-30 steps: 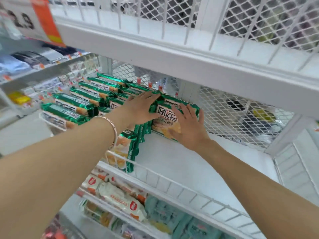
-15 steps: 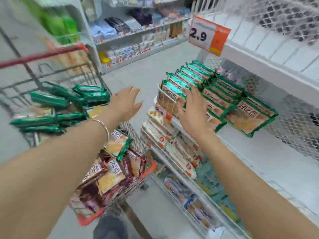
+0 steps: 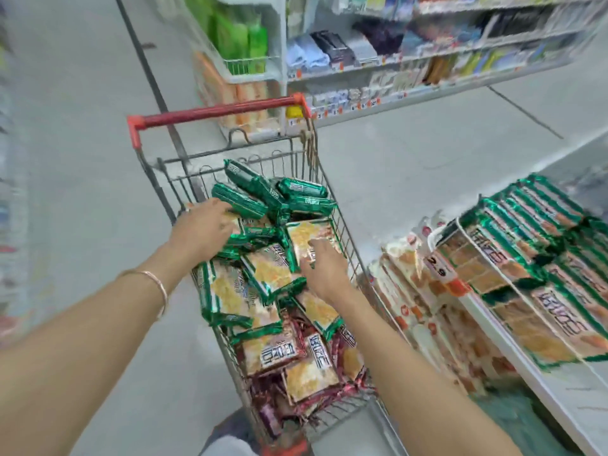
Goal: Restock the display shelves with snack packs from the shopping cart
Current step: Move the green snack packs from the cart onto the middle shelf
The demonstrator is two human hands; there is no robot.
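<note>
Snack packs (image 3: pixel 269 274) with green edges lie heaped in the far half of the shopping cart (image 3: pixel 342 232), above red-edged packs (image 3: pixel 296 360) at its near end. The cart's red handle (image 3: pixel 217 111) is on the far side. Its wire wall stands between the heap and the display shelf (image 3: pixel 575 416) on the right, where matching shelved packs (image 3: pixel 526 258) sit in rows behind a wire rail carrying a price tag (image 3: pixel 441 273). The left hand (image 3: pixel 204 232), a bangle (image 3: pixel 158 284) on its wrist, lies on the heap with fingers stretched, their tips apparently slipped beneath a green pack. The right hand (image 3: pixel 324 268) rests spread on an orange-fronted pack, gripping nothing
</note>
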